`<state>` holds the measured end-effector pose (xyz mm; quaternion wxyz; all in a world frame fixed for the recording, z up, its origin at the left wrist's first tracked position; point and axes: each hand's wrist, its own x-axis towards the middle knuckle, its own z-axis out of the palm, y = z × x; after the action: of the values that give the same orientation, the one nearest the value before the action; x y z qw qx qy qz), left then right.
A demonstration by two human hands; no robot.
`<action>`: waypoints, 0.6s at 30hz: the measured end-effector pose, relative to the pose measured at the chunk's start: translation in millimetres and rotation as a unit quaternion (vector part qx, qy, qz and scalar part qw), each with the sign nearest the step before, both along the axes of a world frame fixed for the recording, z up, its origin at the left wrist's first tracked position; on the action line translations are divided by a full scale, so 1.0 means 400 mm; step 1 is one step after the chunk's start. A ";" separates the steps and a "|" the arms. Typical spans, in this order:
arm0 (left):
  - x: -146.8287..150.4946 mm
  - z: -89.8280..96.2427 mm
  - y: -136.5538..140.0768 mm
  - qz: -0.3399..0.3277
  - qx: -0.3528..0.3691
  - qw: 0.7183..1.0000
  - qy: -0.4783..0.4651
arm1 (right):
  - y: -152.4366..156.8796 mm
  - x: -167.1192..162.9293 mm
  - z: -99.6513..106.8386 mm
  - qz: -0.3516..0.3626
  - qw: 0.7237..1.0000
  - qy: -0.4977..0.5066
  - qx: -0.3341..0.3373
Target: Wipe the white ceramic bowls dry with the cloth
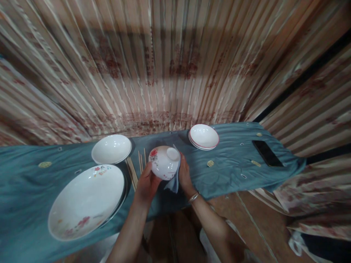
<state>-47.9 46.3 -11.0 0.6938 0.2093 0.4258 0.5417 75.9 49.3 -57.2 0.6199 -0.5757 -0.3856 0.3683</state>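
A white bowl point(163, 163) with red flowers is held up above the table's front part, tilted so its foot ring shows. My left hand point(147, 183) grips the bowl's left side, the thumb lying on the outer wall. On the other side, my right hand point(185, 174) presses a blue-grey cloth point(173, 185) against the bowl; most of its fingers are hidden behind cloth and bowl. Several wooden chopsticks point(131, 172) lie on the table just left of my left hand.
The table point(227, 175) has a blue-green cover. To the left are a large flowered plate point(87, 201) and white shallow dishes point(112, 149). Red-rimmed bowls point(204, 136) are stacked at the back. A black phone point(267, 153) lies at the right. Curtains point(175, 73) hang behind.
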 end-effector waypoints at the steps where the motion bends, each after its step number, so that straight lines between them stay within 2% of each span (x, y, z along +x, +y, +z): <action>1: 0.000 0.001 0.002 0.002 0.001 1.000 0.012 | -0.009 -0.007 -0.003 -0.001 1.000 -0.013 0.004; 7: -0.004 0.014 0.008 0.019 -0.005 0.999 0.044 | -0.074 -0.056 -0.028 0.020 0.984 -0.173 0.037; 12: -0.004 0.019 0.008 0.003 0.002 1.000 0.015 | -0.105 -0.064 -0.030 0.035 0.932 -0.352 0.084; 18: -0.002 0.012 0.003 -0.008 0.032 0.999 0.033 | -0.113 -0.049 -0.006 0.040 0.869 -0.477 0.125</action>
<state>-48.9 47.5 -6.2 0.6764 0.2525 0.4297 0.5424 56.2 4.3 -59.7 0.4120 -0.5830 -0.6999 0.0220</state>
